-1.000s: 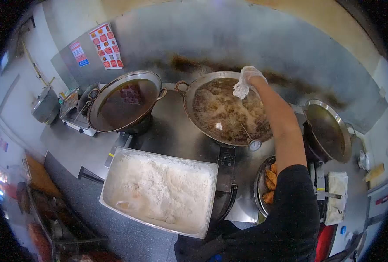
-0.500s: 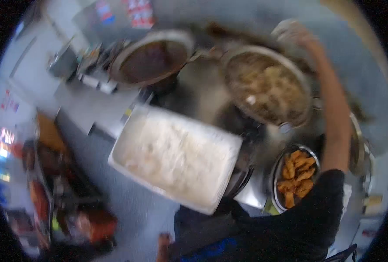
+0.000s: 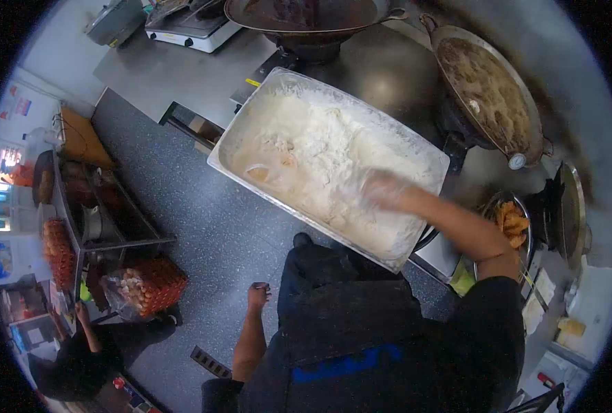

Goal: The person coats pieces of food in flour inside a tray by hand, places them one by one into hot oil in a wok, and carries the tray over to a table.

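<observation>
My right hand [image 3: 383,191], in a whitish covering and smeared by motion, is over the pale flour [image 3: 330,141] in a large metal tray [image 3: 306,219]. Its fingers are too blurred to show their shape or any hold. My left hand [image 3: 259,294] hangs low over the floor, left of my legs, its fingers loosely curled and a little apart, with nothing visible in them. A translucent shape and wet clumps lie in the flour at the tray's left. Up and to the right, a wok [image 3: 488,89] holds bubbling oil, with a small white piece afloat and a thermometer [image 3: 517,161] at its rim.
Fried pieces [image 3: 511,224] fill a bowl at the right, near another pan [image 3: 571,213]. A dark-liquid wok [image 3: 306,17] stands at the top. At left are a rack [image 3: 116,244] and red crate [image 3: 162,283]; another person [image 3: 78,365] is at lower left.
My right hand has come down from above the bubbling wok to the flour tray. The view has turned downward, and my left hand shows more fully.
</observation>
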### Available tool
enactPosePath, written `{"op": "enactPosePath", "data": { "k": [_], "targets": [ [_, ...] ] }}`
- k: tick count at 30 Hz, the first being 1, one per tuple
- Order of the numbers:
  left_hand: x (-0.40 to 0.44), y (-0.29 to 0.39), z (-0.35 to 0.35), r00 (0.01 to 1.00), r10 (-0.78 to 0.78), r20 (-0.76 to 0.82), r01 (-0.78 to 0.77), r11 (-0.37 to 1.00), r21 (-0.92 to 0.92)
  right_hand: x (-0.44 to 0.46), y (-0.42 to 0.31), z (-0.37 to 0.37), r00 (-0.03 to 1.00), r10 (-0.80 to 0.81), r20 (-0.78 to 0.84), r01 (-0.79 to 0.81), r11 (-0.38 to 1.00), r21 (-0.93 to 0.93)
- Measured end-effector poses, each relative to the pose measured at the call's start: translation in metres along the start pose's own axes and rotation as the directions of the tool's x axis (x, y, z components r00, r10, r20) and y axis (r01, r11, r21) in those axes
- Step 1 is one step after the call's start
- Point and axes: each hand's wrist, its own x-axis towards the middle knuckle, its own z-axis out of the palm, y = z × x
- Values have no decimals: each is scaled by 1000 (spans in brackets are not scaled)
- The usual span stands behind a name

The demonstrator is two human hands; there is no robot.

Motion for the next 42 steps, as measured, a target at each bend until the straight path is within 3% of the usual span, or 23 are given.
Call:
{"op": "enactPosePath", "data": {
  "k": [2,3,4,8,11,13,14,16,17,18,20,21,23,24,25,29,31,32,35,38,40,41,42],
  "targets": [
    [28,-29,-19,1000,-5,14,7,995,-102,9,10,52,982,164,95,-181,958,222],
    [47,-55,-32,1000,-9,27,12,995,-103,11,17,73,988,83,131,-76,995,-58],
    [62,-76,-44,978,179,107,-179,984,-11,12,22,88,982,13,191,51,944,-327],
    [41,-72,-62,994,-64,90,71,994,-79,11,24,109,990,17,142,52,882,-469],
    [54,-90,-73,986,-79,146,101,983,-151,8,22,107,986,-111,124,155,881,-448],
    [68,-100,-78,981,-26,191,78,959,-272,4,33,113,973,-120,195,223,687,-692],
    [74,-102,-78,980,-3,198,66,947,-314,2,36,112,973,-111,203,223,682,-697],
    [70,-72,-74,980,-26,198,66,978,-200,5,35,108,989,-5,-149,-78,834,-546],
    [70,-48,-74,982,-45,182,59,995,-75,5,49,109,989,-5,-147,-78,831,-551],
    [69,-30,-73,985,-61,163,53,997,52,2,75,112,954,234,-189,-255,962,-99],
    [84,-25,-68,992,11,126,-8,1000,-28,-1,86,116,881,459,-114,-390,841,374],
    [94,-25,-66,994,82,78,-73,992,-106,-2,81,116,984,84,-154,-130,940,-317],
    [97,-17,-68,989,115,93,-99,983,-157,2,52,109,968,-244,62,182,509,-841],
    [93,-4,-68,991,87,102,-74,989,-126,7,20,103,988,112,-102,-146,894,-425],
    [90,2,-69,992,57,111,-46,994,-94,10,2,102,875,483,-39,-473,869,143],
    [83,-4,-78,993,50,108,-40,995,-93,-2,45,131,949,314,4,-306,921,242],
    [93,-29,-83,995,33,95,-17,987,-159,14,16,105,841,541,27,-541,841,-11],
    [90,-32,-87,995,29,90,-14,987,-162,18,9,96,842,538,33,-538,843,-12],
    [86,-44,-100,967,-154,202,177,979,-103,26,0,66,886,451,-102,-424,881,210],
    [94,-67,-102,965,150,216,-196,958,210,28,-7,33,917,369,-150,-300,887,351],
    [80,-49,-99,983,-144,116,133,987,96,33,-25,13,874,408,-265,-435,899,-53],
    [82,-47,-99,983,-144,118,134,987,89,37,-29,4,876,406,-261,-434,899,-58],
    [98,-59,-102,979,85,183,-126,966,227,40,-32,-6,863,436,-257,-503,795,-340]
  ]
}}
